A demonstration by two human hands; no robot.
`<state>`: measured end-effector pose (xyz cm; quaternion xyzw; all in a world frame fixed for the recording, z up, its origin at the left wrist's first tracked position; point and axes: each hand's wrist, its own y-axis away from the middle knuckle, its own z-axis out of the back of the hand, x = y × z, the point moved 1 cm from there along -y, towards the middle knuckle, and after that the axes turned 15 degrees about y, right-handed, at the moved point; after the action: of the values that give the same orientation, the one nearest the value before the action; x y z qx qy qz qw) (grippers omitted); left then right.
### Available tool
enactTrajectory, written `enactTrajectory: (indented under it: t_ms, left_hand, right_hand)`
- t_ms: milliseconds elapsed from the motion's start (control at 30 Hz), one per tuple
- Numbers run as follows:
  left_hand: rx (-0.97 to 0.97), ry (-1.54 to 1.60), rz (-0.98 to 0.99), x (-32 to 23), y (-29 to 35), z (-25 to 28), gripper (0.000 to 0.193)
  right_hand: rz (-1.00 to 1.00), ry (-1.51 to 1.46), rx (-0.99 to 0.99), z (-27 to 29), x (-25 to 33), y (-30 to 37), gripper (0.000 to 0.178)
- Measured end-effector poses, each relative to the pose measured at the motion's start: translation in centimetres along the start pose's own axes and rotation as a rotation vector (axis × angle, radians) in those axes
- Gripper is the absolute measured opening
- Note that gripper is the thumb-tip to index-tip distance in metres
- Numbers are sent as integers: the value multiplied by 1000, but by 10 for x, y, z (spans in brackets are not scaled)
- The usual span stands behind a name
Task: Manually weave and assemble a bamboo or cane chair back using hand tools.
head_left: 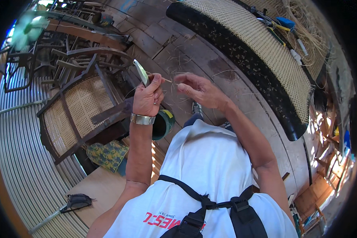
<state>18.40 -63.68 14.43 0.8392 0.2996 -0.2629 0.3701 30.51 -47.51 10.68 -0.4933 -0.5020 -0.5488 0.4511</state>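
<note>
My left hand (148, 96), with a metal watch at the wrist, is closed round a pale green, flat, tapering blade-like thing (140, 72). Its far end points up and away; the part inside the fist is hidden. From between the thumb and forefinger of that hand runs a thin tan strip (167, 80), which looks like cane. At the strip's other end, my right hand (200, 90) has its thumb and fingertips curled close together around it. Both hands are held up above the plank floor, in front of my white shirt.
A woven cane panel with a dark frame (236, 47) lies at the far right, bearing several tools (283, 25) and loose fibres. On the left are a dark chair with a cane back (77, 115) and stacked chair frames. A green bucket (162, 125) stands below my left hand.
</note>
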Motion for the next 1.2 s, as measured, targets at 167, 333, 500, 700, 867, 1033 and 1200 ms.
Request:
enactTrajectory:
  t_ms: [167, 333, 500, 700, 867, 1033, 1200]
  left_hand:
    - [-97, -162, -241, -12, 12, 8, 11]
    - [-210, -335, -331, -53, -15, 62, 6]
    - [-181, -350, -136, -92, -65, 112, 11]
    - [-190, -326, -55, -125, -121, 141, 10]
    - [-206, -354, -60, -125, -134, 111, 13]
    - [-201, -369, -50, -125, -143, 94, 14]
    - [-184, -352, 16, -150, -149, 109, 18]
  right_hand:
    - [-165, 170, -69, 34, -19, 68, 21]
    - [-502, 19, -270, 97, -63, 202, 18]
    - [-598, 107, -371, 136, -51, 285, 16]
    - [-595, 158, -482, 160, -11, 334, 15]
    - [-575, 135, -518, 171, -6, 350, 15]
    - [-545, 107, -540, 186, -10, 359, 14]
    - [-545, 116, -542, 205, -18, 368, 15]
